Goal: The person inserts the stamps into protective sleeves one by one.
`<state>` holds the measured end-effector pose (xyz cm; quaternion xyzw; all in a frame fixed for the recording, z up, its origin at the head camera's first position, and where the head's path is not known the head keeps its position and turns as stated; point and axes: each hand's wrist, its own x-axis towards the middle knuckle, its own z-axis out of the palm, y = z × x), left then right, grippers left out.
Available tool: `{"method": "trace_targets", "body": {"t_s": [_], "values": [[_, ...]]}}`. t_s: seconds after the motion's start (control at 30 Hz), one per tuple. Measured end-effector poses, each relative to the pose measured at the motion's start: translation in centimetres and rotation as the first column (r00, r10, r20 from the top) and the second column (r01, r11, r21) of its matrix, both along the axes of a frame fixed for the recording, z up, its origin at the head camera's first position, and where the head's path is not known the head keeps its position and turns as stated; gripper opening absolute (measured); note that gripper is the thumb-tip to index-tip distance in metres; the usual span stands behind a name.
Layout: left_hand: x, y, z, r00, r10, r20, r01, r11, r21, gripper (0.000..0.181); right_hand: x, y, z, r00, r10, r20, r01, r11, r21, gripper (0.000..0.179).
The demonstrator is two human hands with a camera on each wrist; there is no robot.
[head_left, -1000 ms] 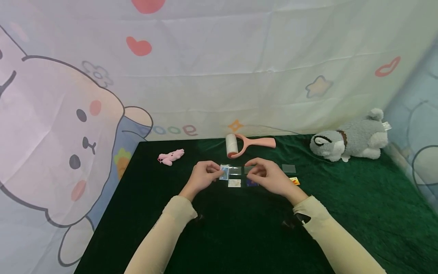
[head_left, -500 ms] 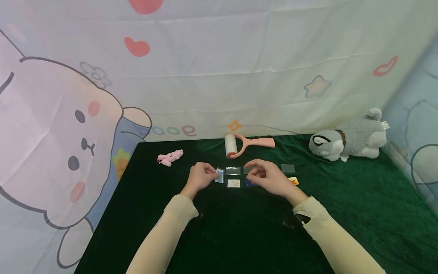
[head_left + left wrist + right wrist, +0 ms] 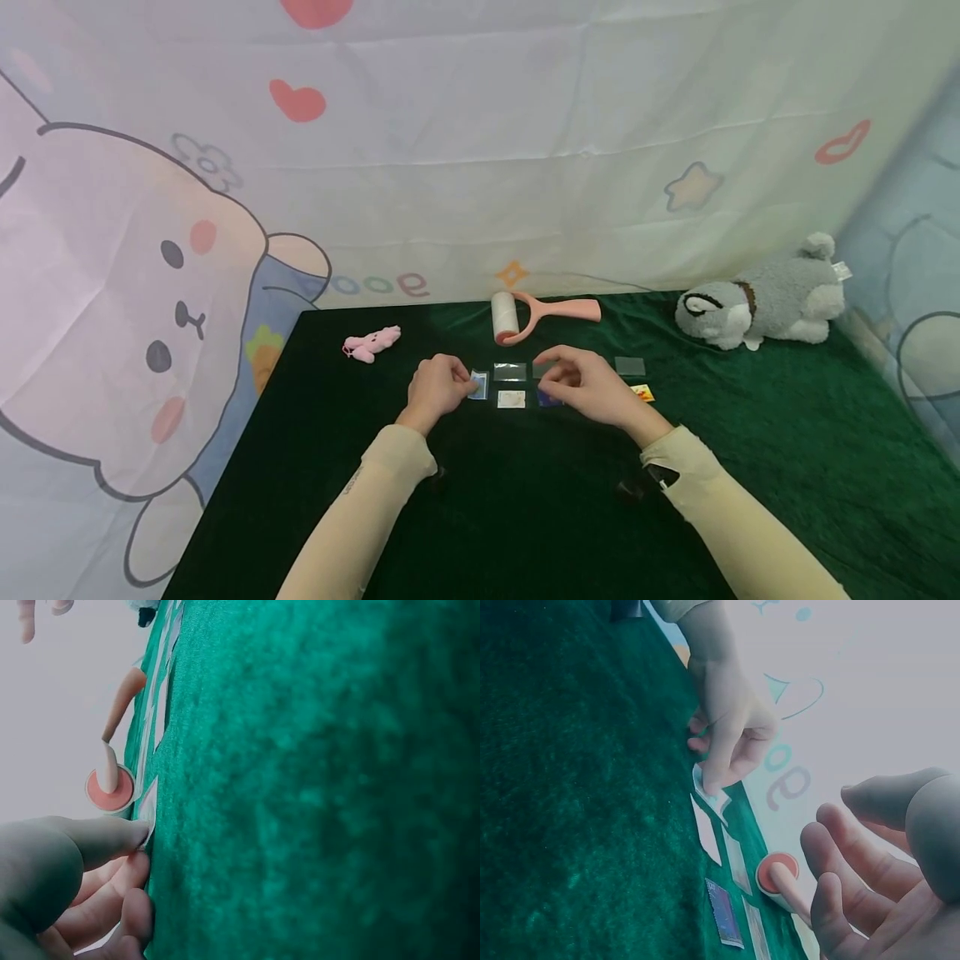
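Observation:
My left hand (image 3: 438,388) pinches a small blue stamp (image 3: 480,385) in a clear sleeve between thumb and fingers, low at the cloth. In the right wrist view the sleeved stamp (image 3: 709,795) looks slightly bent. To its right lie a pale stamp (image 3: 512,399) and, behind that, a clear sleeve (image 3: 510,372). My right hand (image 3: 588,385) hovers over the row with loosely bent fingers and holds nothing. It partly hides a dark blue stamp (image 3: 549,399) and another clear sleeve (image 3: 755,930). Beyond it are a yellow-red stamp (image 3: 642,392) and a clear sleeve (image 3: 630,367).
Behind the row lies a pink-handled lint roller (image 3: 546,315). A small pink plush toy (image 3: 372,343) is at the left, a grey plush dog (image 3: 761,304) at the back right. Green cloth (image 3: 480,517) covers the table, which meets a printed curtain (image 3: 465,150) at the back.
The left hand has moved slightly left with the sleeved stamp, drawing it away from the clear sleeve beside it. The right hand has stayed nearly still.

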<state>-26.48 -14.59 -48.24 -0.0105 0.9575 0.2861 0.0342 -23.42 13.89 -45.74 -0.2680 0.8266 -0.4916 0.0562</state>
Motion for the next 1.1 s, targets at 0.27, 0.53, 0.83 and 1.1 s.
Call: {"method": "trace_targets", "body": {"t_s": [0.27, 0.53, 0.83, 1.1], "values": [[0.0, -0.2, 0.2, 1.0, 0.004, -0.004, -0.004, 1.0, 0.024, 0.021, -0.3, -0.4, -0.1, 1.0, -0.003, -0.022, 0.004, 0.999, 0.045, 0.026], [0.0, -0.7, 0.4, 0.993, -0.079, -0.086, 0.088, 0.99, 0.11, 0.025, -0.8, -1.6, -0.8, 0.999, -0.013, -0.049, 0.018, 0.994, 0.108, 0.021], [-0.6, 0.0, 0.8, 0.961, -0.19, -0.199, 0.228, 0.955, 0.19, 0.018, -1.7, -3.0, -1.5, 0.995, -0.094, -0.035, 0.098, 0.983, 0.153, 0.011], [-0.8, 0.8, 0.7, 0.959, -0.21, -0.191, 0.251, 0.942, 0.221, 0.015, -1.8, -4.3, -2.2, 0.977, -0.214, -0.01, 0.212, 0.962, 0.174, 0.013]]}}
